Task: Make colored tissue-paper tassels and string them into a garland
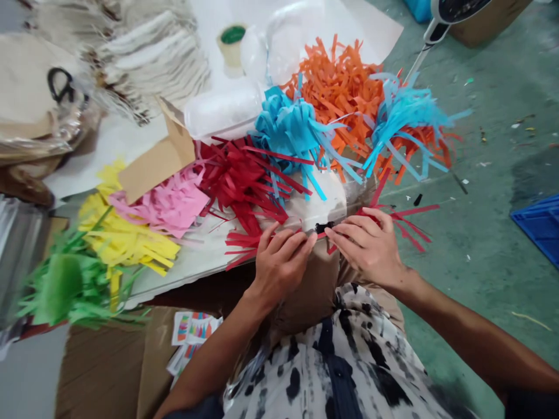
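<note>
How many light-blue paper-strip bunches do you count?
2. The middle bunch is beside the red pile; the right-hand bunch lies over orange strips. More blue could be hidden underneath.

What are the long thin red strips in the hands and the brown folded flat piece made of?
The long thin red strips look like dull, thin paper: flat, with straight-cut edges, but thin plastic is possible. The brown folded flat piece seems matte cardboard: plain, stiff-looking, with a straight fold.
</note>
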`<action>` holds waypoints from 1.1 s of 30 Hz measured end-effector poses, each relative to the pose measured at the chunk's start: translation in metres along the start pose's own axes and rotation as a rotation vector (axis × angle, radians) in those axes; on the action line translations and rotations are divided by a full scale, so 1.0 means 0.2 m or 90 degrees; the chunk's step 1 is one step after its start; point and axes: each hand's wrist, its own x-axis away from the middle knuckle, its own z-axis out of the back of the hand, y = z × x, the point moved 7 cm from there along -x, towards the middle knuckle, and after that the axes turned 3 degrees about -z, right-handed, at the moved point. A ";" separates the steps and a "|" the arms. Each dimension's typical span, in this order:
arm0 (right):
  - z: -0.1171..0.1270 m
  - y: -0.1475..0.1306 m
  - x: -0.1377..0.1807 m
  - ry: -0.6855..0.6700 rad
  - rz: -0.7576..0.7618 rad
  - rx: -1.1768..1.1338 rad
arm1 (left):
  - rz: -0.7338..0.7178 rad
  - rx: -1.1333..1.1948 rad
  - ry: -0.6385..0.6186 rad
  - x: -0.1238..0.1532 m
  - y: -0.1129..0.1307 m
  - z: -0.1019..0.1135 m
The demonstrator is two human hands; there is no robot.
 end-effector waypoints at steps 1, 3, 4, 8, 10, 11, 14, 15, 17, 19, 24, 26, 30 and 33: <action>-0.01 0.00 0.00 0.003 -0.005 0.001 | -0.001 -0.014 0.028 0.02 -0.01 0.01; -0.02 0.00 0.01 -0.001 -0.015 -0.001 | -0.003 -0.031 0.075 0.04 -0.01 0.04; -0.02 -0.01 0.01 -0.011 -0.018 -0.007 | -0.006 -0.033 0.089 0.05 -0.01 0.04; -0.03 -0.03 0.01 -0.064 -0.029 -0.058 | 0.004 -0.024 0.099 0.04 0.04 0.08; 0.01 -0.04 0.00 -0.036 -0.024 -0.062 | 0.052 0.007 0.085 0.02 0.06 0.10; 0.04 -0.04 -0.02 0.002 -0.015 -0.051 | 0.090 0.051 0.071 0.01 0.06 0.12; 0.20 -0.07 -0.07 0.153 0.028 -0.017 | 0.288 0.324 0.026 -0.02 0.00 0.12; 0.25 -0.08 -0.09 0.181 0.041 -0.015 | 0.364 0.451 0.002 -0.03 -0.01 0.11; 0.34 -0.10 -0.13 0.207 0.060 -0.019 | 0.490 0.695 -0.062 -0.04 -0.02 0.07; 0.40 -0.12 -0.17 0.203 0.060 -0.022 | 0.553 0.879 -0.119 -0.06 0.00 0.04; 0.42 -0.11 -0.24 0.198 -0.046 -0.167 | 0.617 1.066 -0.119 -0.08 0.02 0.01; 0.38 -0.07 -0.28 0.194 -0.139 -0.340 | 0.587 1.012 -0.051 -0.12 -0.02 0.04; 0.25 -0.02 -0.40 0.154 -0.269 -0.648 | 0.457 0.855 0.107 -0.25 -0.13 0.18; 0.25 -0.03 -0.50 0.155 -0.256 -0.728 | 0.443 0.879 0.103 -0.31 -0.17 0.22</action>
